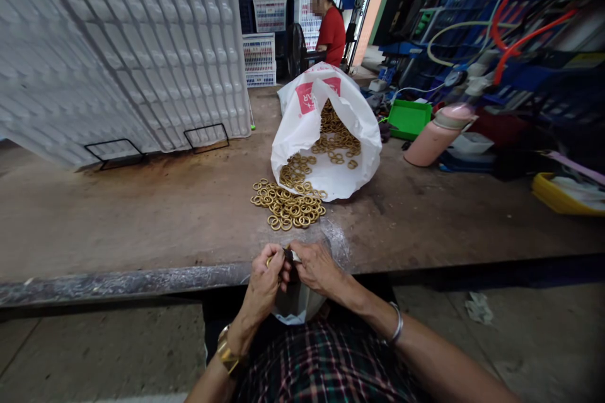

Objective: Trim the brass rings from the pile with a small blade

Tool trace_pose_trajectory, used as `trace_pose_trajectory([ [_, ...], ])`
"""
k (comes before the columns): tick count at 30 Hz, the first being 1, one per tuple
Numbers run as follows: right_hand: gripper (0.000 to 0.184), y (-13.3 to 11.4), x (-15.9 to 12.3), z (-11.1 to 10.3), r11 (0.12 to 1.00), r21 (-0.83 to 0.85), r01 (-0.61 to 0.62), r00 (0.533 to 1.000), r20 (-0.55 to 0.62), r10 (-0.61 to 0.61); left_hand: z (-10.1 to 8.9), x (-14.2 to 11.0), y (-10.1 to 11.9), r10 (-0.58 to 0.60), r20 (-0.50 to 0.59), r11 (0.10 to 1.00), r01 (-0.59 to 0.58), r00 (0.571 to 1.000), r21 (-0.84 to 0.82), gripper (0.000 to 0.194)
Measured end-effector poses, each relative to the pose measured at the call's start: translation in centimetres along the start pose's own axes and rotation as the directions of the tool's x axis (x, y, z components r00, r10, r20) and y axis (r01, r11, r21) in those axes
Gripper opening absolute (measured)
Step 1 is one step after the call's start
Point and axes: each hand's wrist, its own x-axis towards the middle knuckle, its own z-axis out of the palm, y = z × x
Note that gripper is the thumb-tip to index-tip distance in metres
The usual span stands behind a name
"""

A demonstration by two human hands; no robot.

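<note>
My left hand point(263, 283) pinches a brass ring point(270, 260) at the table's front edge. Close beside it, my right hand point(316, 267) is closed on a small dark tool or part point(289, 255) that meets the ring. A clear plastic bag point(295, 302) hangs below both hands, in my lap. Just beyond my hands lies a pile of brass rings point(289, 204) on the brown table point(142, 214). More rings spill from an open white plastic bag point(326, 132) behind the pile.
A stack of white moulded trays point(123, 44) leans on wire stands at the left. A pink bottle point(437, 135), a green bin point(409, 118) and a yellow tray point(562, 195) lie at the right. A person in a red shirt point(331, 31) sits far behind, among white crates.
</note>
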Motion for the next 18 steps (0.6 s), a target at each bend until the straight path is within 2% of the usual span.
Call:
trace_pose_trajectory([
  [2, 0.022, 0.0, 0.1, 0.0, 1.000, -0.029, -0.005, 1.000, 0.016, 0.005, 0.0, -0.1, 0.0, 0.016, -0.009, 0.999, -0.016, 1.000, 0.041, 0.033],
  [5, 0.025, 0.0, 0.5, -0.4, 0.989, -0.126, -0.073, 0.995, 0.053, 0.080, 0.0, -0.9, 0.4, 0.032, -0.001, 0.996, -0.032, 0.999, 0.088, 0.033],
  [8, 0.028, 0.3, 1.1, -1.0, 0.966, -0.213, -0.144, 0.986, 0.052, 0.159, 0.0, -2.3, 0.9, -0.022, 0.104, 0.995, 0.012, 0.994, 0.100, 0.033],
  [10, 0.029, 0.7, 1.2, -1.1, 0.960, -0.232, -0.155, 0.986, 0.031, 0.166, -0.1, -3.4, 0.7, -0.095, 0.182, 0.992, 0.079, 0.979, 0.094, 0.033],
  [13, 0.029, 1.4, 1.1, -0.8, 0.965, -0.215, -0.150, 0.989, -0.034, 0.146, -0.7, -4.1, -1.5, -0.213, 0.232, 0.977, 0.203, 0.949, 0.066, 0.032],
  [14, 0.028, 1.6, 1.0, -0.7, 0.969, -0.205, -0.141, 0.990, -0.055, 0.132, -1.0, -4.1, -2.6, -0.260, 0.214, 0.965, 0.258, 0.942, 0.038, 0.032],
  [16, 0.028, 2.1, 0.8, -0.3, 0.977, -0.187, -0.107, 0.992, -0.082, 0.093, -1.5, -3.5, -5.3, -0.380, 0.152, 0.918, 0.392, 0.913, -0.065, 0.030],
  [18, 0.029, 2.5, 0.6, 0.0, 0.982, -0.179, -0.062, 0.994, -0.100, 0.044, -1.9, -2.3, -7.8, -0.506, 0.032, 0.849, 0.504, 0.862, -0.161, 0.028],
])
